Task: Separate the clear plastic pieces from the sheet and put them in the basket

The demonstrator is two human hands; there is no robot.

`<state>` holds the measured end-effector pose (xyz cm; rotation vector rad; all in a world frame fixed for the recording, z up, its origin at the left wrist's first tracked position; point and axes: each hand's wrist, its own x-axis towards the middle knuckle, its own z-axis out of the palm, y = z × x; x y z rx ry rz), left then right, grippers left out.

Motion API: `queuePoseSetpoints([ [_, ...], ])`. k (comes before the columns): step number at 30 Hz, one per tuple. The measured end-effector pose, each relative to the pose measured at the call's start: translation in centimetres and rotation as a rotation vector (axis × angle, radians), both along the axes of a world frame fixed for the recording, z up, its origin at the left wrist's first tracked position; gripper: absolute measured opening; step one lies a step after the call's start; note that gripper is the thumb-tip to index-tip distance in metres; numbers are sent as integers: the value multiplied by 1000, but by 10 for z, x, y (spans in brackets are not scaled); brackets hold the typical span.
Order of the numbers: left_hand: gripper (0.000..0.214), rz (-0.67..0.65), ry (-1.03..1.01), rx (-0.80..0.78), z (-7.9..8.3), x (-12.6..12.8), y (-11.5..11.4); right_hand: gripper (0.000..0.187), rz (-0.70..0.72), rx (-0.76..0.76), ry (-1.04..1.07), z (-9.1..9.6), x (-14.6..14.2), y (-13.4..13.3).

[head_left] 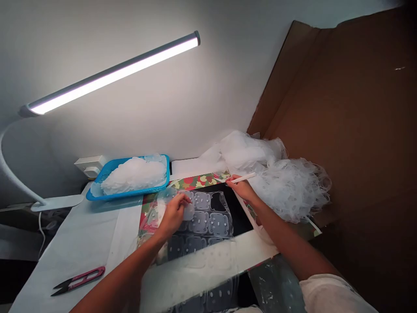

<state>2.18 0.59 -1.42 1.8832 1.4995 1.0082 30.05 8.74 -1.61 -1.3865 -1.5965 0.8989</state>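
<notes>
My left hand (174, 214) is closed with its fingertips on a small translucent rounded piece (189, 212), above a clear sheet (208, 222). That sheet carries rows of rounded-square shapes with small raised dots. It lies on a black surface (239, 213), and one opening near its upper right corner shows black through it. Farther right, my right hand (241, 189) grips a slim white pen-shaped tool (245, 178), its thin tip pointing left over the patterned border (195, 180). What kind of tool it is, I cannot make out.
A blue basket (130, 194) heaped with translucent pieces stands at back left. Tangled clear scraps (289, 187) pile up at right against brown cardboard (342, 108). Thread snips (80, 279) lie at front left. A lit lamp (117, 71) hangs above, and a pale strip (208, 265) crosses the sheet.
</notes>
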Motion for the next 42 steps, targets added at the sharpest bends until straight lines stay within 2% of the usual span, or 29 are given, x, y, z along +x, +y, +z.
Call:
queuePoseSetpoints([
  [2,33,13,133,-4,0,-8,-6,21,51,87,10,4,-14,-11],
  [6,35,-143,543,47,-11,-7,-28,16,439,112,-59,2,-51,-41],
  [9,47,-213,727,80,-19,-6,-39,16,537,149,-114,-4,-67,-53],
  [23,47,-287,776,91,-20,-12,-36,17,567,188,-242,-11,-69,-51],
  [28,46,-312,778,89,-19,-11,-37,8,625,296,-329,-20,-73,-53],
  [30,45,-313,792,87,-20,-12,-39,12,560,315,-320,-19,-68,-48],
  [32,45,-306,801,82,-20,-13,-42,17,320,293,-252,-15,-55,-37],
  [34,45,-309,777,63,-18,-14,-41,19,25,251,-164,-9,-35,-26],
  [36,42,-308,678,18,-13,-14,-32,23,-109,195,-75,-4,-19,-21],
  [37,41,-289,590,-11,-10,-13,-24,25,-100,169,-32,-1,-14,-22],
  [39,54,-214,346,-114,-2,-7,-2,24,-2,128,42,5,-15,-31],
  [42,73,-162,25,-352,3,7,36,19,190,65,91,12,-32,-52],
])
